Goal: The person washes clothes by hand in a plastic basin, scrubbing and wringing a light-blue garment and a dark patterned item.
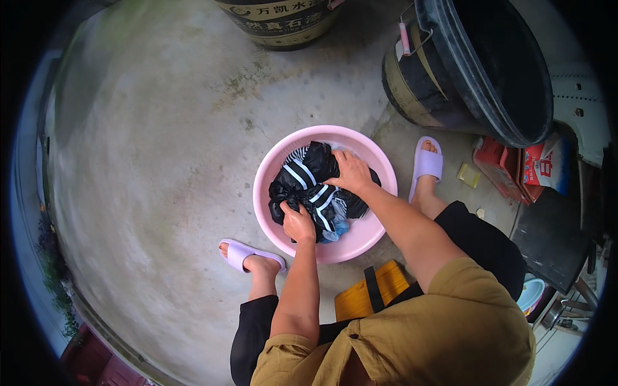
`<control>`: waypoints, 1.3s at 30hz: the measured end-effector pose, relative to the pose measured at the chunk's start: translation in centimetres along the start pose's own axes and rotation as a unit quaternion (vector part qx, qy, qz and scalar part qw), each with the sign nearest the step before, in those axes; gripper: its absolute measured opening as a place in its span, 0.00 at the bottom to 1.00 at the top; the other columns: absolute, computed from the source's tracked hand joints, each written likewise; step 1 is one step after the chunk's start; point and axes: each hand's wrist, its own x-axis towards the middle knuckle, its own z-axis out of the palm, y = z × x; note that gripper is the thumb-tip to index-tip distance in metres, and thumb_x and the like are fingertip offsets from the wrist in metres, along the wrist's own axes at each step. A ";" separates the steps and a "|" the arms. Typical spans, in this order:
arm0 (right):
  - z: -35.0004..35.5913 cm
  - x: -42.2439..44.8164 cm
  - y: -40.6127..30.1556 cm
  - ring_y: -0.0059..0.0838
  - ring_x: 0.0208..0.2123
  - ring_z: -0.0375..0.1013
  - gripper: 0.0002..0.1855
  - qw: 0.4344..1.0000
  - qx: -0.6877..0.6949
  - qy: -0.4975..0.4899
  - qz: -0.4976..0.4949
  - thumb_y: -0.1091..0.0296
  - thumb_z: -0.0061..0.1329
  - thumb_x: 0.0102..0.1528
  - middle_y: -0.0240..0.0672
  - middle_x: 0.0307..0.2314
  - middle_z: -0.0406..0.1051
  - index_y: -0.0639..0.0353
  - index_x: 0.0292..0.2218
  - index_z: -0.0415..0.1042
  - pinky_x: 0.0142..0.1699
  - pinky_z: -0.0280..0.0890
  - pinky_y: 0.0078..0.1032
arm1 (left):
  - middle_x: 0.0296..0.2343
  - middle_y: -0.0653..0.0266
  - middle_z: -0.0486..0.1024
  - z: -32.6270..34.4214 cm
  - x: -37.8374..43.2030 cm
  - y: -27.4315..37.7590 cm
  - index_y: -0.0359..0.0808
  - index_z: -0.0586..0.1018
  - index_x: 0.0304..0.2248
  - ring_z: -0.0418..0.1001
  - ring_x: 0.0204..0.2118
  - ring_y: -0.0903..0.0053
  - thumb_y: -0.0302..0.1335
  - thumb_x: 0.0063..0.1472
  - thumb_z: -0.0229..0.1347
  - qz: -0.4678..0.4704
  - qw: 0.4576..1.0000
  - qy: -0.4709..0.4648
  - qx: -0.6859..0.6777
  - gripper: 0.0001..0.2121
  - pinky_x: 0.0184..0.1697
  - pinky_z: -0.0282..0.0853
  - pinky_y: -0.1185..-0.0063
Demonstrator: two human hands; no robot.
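Observation:
A round pink plastic basin (270,144) stands on the floor between my feet. Wet black clothes with white stripes (301,173) lie bunched up in it, and a light blue cloth (338,230) shows at their lower edge. My left hand (298,223) grips a fold of the black fabric near the basin's left side. Around the upper part of the bundle curve the fingers of my right hand (351,172), holding the black cloth between thumb and fingers. A little whitish foam shows near the basin's far inner wall. The fingertips are partly hidden in the folds.
Beyond the basin stand a black-and-tan bucket (285,24) and, at the right, a large open one (434,87). A yellowish soap bar (469,175) lies beside a red plastic container (497,166) holding a red-and-white packet (540,166). A wooden stool (396,284) is under me.

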 end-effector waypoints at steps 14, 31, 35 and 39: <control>-4.1 -7.7 -6.1 0.45 0.35 0.71 0.28 0.990 0.119 0.074 0.010 0.71 0.55 0.37 0.42 0.32 0.70 0.50 0.41 0.61 0.39 0.65 0.37 | 0.33 0.61 0.73 -8.7 -1.9 -2.3 0.32 0.73 0.40 0.72 0.34 0.74 0.29 0.55 0.53 -0.078 0.788 -0.016 -0.611 0.14 0.38 0.69 0.79; 1.5 -12.9 -6.4 0.54 0.57 0.44 0.39 0.994 0.027 0.086 0.062 0.50 0.48 0.49 0.49 0.56 0.43 0.40 0.59 0.46 0.56 0.41 0.57 | 0.24 0.47 0.76 -4.8 -4.2 1.7 0.48 0.57 0.56 0.75 0.26 0.55 0.47 0.56 0.47 0.133 0.979 -0.117 0.104 0.30 0.30 0.69 0.65; 3.3 -8.6 -3.8 0.46 0.47 0.57 0.35 0.989 -0.049 0.136 0.043 0.52 0.49 0.48 0.45 0.44 0.60 0.44 0.56 0.53 0.47 0.54 0.43 | 0.20 0.48 0.75 -2.4 -1.3 4.2 0.42 0.59 0.54 0.75 0.24 0.56 0.45 0.56 0.48 0.157 0.967 -0.139 0.145 0.29 0.27 0.70 0.66; 1.8 -3.6 -1.4 0.44 0.39 0.65 0.26 0.996 -0.011 0.084 0.020 0.53 0.48 0.49 0.45 0.35 0.64 0.52 0.48 0.60 0.39 0.64 0.38 | 0.22 0.47 0.75 -0.1 1.7 7.4 0.33 0.64 0.40 0.75 0.26 0.55 0.41 0.56 0.49 0.158 0.967 -0.134 0.149 0.20 0.29 0.70 0.64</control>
